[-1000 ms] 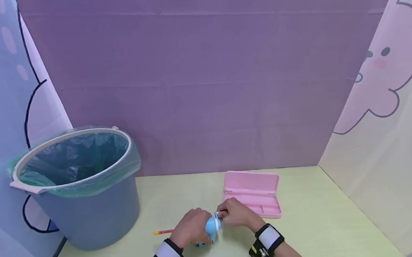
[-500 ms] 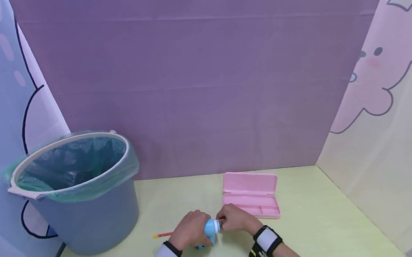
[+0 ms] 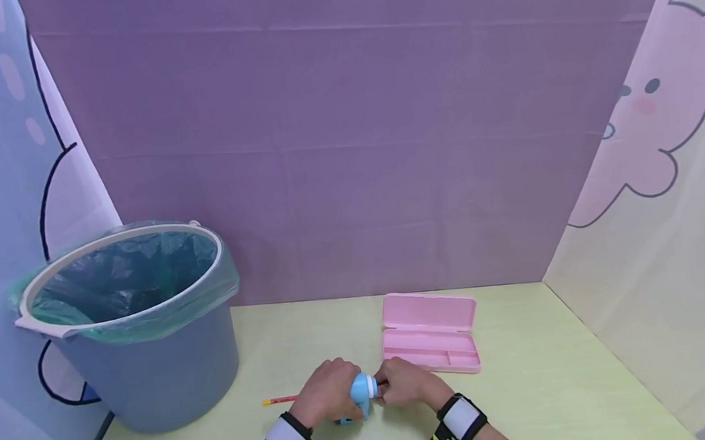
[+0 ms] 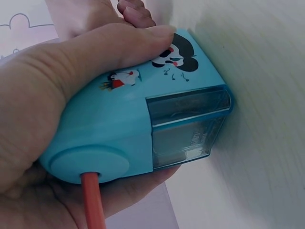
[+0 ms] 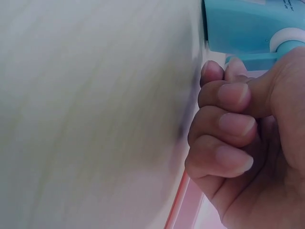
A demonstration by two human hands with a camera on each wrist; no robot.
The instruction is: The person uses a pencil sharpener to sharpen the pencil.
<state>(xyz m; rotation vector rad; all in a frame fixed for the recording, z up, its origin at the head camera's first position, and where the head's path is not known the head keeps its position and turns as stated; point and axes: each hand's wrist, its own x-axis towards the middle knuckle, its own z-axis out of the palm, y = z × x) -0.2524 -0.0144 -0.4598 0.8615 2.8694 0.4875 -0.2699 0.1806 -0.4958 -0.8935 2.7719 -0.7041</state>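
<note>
My left hand grips a light blue pencil sharpener with a crank, low over the table. In the left wrist view, the sharpener's body carries printed cartoon figures and a clear shavings drawer, and the thumb lies along its upper side. A red pencil sticks out of its round hole; its yellow end points left in the head view. At the sharpener's other end my right hand has its fingers curled on the crank, whose knob the fingers hide.
An open pink pencil case with compartments lies just behind my right hand. A large grey-blue bin with a green plastic liner stands on the left. A purple backdrop closes off the back of the table.
My right hand has circled at the crank: the crank arm stood up a second ago, and the hand is now slightly lower. My left hand and the sharpener have stayed in place.
</note>
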